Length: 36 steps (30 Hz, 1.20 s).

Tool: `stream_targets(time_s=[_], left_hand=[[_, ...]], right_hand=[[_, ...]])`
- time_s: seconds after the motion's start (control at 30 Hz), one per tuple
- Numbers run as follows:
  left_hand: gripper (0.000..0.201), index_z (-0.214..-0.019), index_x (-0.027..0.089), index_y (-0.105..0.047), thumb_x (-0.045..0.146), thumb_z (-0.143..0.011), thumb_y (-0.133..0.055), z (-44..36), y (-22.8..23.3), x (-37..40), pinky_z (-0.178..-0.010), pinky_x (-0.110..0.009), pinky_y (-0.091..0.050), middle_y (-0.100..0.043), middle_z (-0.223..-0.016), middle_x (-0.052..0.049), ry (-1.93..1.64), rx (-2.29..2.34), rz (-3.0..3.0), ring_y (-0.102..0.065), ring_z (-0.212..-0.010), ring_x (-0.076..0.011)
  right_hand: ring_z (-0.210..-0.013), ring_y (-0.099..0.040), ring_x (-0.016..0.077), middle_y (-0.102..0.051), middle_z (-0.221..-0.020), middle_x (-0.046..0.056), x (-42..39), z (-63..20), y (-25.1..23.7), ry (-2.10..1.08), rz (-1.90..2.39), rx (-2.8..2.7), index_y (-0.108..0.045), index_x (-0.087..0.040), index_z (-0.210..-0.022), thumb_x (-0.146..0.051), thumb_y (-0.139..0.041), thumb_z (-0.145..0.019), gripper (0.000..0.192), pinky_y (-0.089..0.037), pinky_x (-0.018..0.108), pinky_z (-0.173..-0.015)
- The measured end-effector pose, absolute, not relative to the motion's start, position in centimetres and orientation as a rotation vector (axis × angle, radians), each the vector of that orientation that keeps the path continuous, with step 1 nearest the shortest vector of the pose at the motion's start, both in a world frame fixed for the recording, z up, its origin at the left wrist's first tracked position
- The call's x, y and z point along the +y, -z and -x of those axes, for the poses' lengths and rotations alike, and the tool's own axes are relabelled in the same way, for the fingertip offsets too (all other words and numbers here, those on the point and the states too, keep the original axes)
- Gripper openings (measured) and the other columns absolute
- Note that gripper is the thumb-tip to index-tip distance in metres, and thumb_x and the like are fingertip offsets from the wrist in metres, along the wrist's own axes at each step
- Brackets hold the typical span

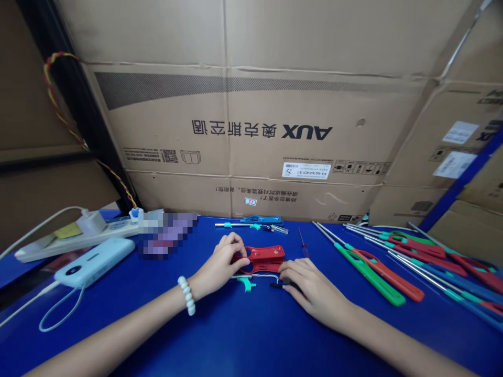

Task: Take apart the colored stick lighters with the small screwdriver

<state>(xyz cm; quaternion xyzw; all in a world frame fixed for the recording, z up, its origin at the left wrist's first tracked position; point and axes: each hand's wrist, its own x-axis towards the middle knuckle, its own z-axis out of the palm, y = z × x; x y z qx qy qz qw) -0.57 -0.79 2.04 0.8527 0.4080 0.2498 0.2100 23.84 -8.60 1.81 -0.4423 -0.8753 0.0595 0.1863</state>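
My left hand, a beaded bracelet on its wrist, pinches the left end of a red lighter shell half. A second red shell half lies just in front of it, close to the same fingers. In front of the shells are a teal trigger and a thin metal rod. My right hand is at the shells' right end, its fingers curled round a small black igniter piece with a white wire. The fingers partly hide this piece.
Behind lie blue lighter parts with a rod, and a screwdriver. Several long-necked lighters, including a green one, lie at right. A power bank and power strip are at left. Cardboard walls the back.
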Motion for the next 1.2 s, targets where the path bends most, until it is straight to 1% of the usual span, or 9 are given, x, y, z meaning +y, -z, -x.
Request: stream_targets(time_s=[0.23,0.37,0.5,0.67,0.8,0.9,1.03,1.13,1.2], left_hand=[[0.009,-0.076,0.017,-0.058,0.020,-0.084,-0.061,0.0,-1.9,1.9,-0.089,-0.038,-0.038,-0.051,-0.100,-0.004,-0.675,1.165,-2.426,-0.046,-0.099,-0.0224],[0.009,-0.076,0.018,-0.060,0.022,-0.083,-0.062,0.0,-1.6,2.5,-0.088,-0.038,-0.038,-0.054,-0.099,-0.003,-0.638,1.166,-2.450,-0.047,-0.097,-0.0225],[0.004,-0.079,0.020,-0.064,0.023,-0.082,-0.064,0.2,-1.7,2.5,-0.087,-0.038,-0.038,-0.057,-0.098,-0.003,-0.606,1.159,-2.481,-0.047,-0.096,-0.0230],[0.004,-0.084,0.021,-0.064,0.024,-0.082,-0.064,0.2,-2.0,2.3,-0.087,-0.039,-0.037,-0.057,-0.099,-0.003,-0.619,1.160,-2.531,-0.048,-0.097,-0.0235],[0.002,-0.085,0.021,-0.063,0.019,-0.084,-0.061,-0.4,-2.5,2.1,-0.089,-0.037,-0.035,-0.058,-0.100,-0.002,-0.650,1.103,-2.597,-0.048,-0.100,-0.0225],[0.007,-0.086,0.020,-0.061,0.014,-0.086,-0.058,-1.2,-2.9,1.9,-0.088,-0.035,-0.032,-0.060,-0.097,0.000,-0.659,1.014,-2.661,-0.050,-0.099,-0.0206],[0.012,-0.088,0.020,-0.060,0.011,-0.090,-0.051,-2.7,-3.2,1.6,-0.085,-0.033,-0.030,-0.063,-0.093,0.000,-0.652,0.899,-2.753,-0.054,-0.094,-0.0186],[0.014,-0.091,0.020,-0.060,0.009,-0.090,-0.050,-4.1,-3.2,1.8,-0.082,-0.032,-0.029,-0.064,-0.093,0.001,-0.622,0.825,-2.826,-0.055,-0.093,-0.0178],[0.014,-0.089,0.019,-0.060,0.009,-0.091,-0.050,-5.0,-3.0,2.1,-0.081,-0.031,-0.028,-0.064,-0.091,0.001,-0.592,0.789,-2.878,-0.055,-0.091,-0.0175]], right_hand=[[-0.085,-0.055,0.0189,-0.063,-0.096,0.003,-8.0,-23.7,-2.0,-0.171,1.243,-2.468,-0.057,-0.020,-0.091,-0.015,-0.049,-0.091,0.009,-0.039,0.035,-0.081],[-0.088,-0.057,0.0179,-0.063,-0.098,0.002,-7.8,-23.9,-2.2,-0.192,1.243,-2.469,-0.058,-0.020,-0.091,-0.017,-0.048,-0.093,0.010,-0.039,0.034,-0.082],[-0.091,-0.059,0.0170,-0.063,-0.101,0.003,-7.6,-24.3,-2.5,-0.216,1.226,-2.492,-0.058,-0.021,-0.093,-0.019,-0.045,-0.095,0.014,-0.040,0.034,-0.087],[-0.095,-0.058,0.0187,-0.061,-0.106,0.005,-7.1,-24.7,-3.3,-0.201,1.232,-2.484,-0.057,-0.021,-0.095,-0.019,-0.042,-0.095,0.015,-0.042,0.034,-0.087],[-0.083,-0.058,0.0173,-0.061,-0.094,0.004,-6.4,-24.9,-4.0,-0.154,1.300,-2.475,-0.057,-0.019,-0.088,-0.019,-0.042,-0.094,0.016,-0.043,0.032,-0.081],[-0.078,-0.057,0.0171,-0.059,-0.087,0.003,-6.4,-25.0,-4.1,-0.119,1.332,-2.522,-0.056,-0.019,-0.084,-0.021,-0.045,-0.093,0.015,-0.044,0.033,-0.079],[-0.082,-0.058,0.0192,-0.059,-0.092,0.004,-6.8,-25.3,-3.5,-0.112,1.316,-2.610,-0.056,-0.019,-0.090,-0.026,-0.054,-0.089,0.007,-0.045,0.034,-0.079],[-0.087,-0.058,0.0213,-0.059,-0.095,0.005,-7.0,-25.4,-2.9,-0.064,1.298,-2.660,-0.056,-0.019,-0.091,-0.024,-0.056,-0.087,0.006,-0.045,0.035,-0.080],[-0.086,-0.058,0.0210,-0.059,-0.094,0.006,-7.0,-25.5,-2.6,-0.044,1.285,-2.665,-0.056,-0.019,-0.089,-0.022,-0.056,-0.087,0.004,-0.046,0.033,-0.077]])
